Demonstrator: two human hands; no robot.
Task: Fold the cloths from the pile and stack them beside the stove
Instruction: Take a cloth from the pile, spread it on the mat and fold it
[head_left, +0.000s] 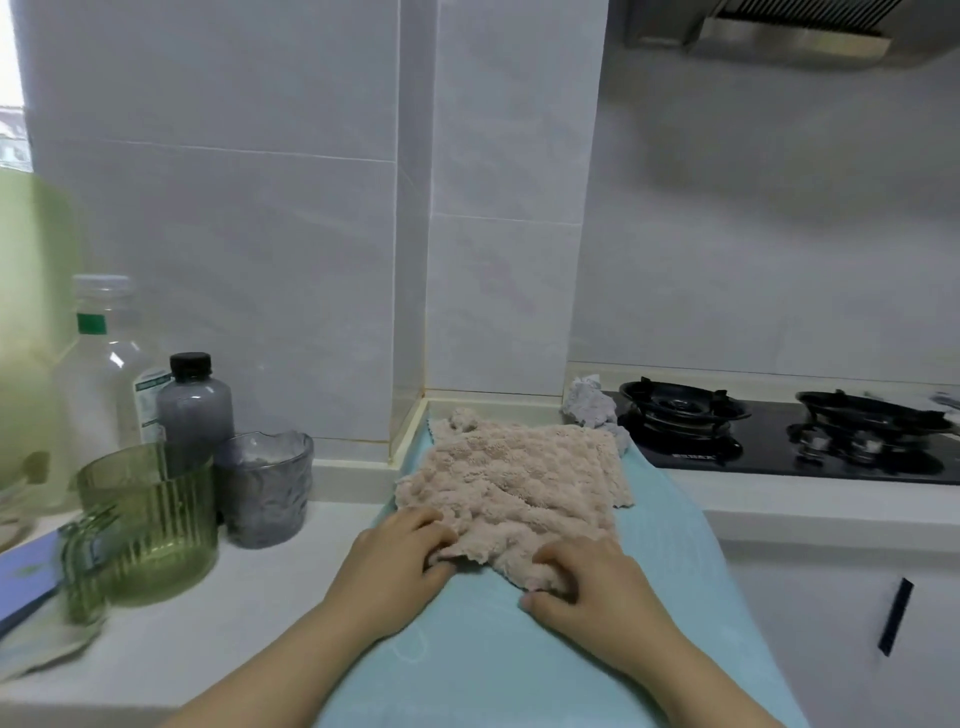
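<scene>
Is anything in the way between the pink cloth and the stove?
Only a crumpled grey cloth, lying at the left edge of the stove just beyond the pink cloth. The left hand and right hand grip its near edge.

The white worktop (270, 571) carries a light blue cloth (519, 665) spread flat down its middle, from the near edge to the far wall. On its left stand a green ribbed jug (150, 525), a grey tumbler (265, 488), a grey black-capped bottle (195, 410) and a clear bottle (104, 374); a blue notebook (26, 577) lies nearest. At right sits the black stove (779, 441), a crumpled grey cloth (592, 405) touching its far left corner.
</scene>
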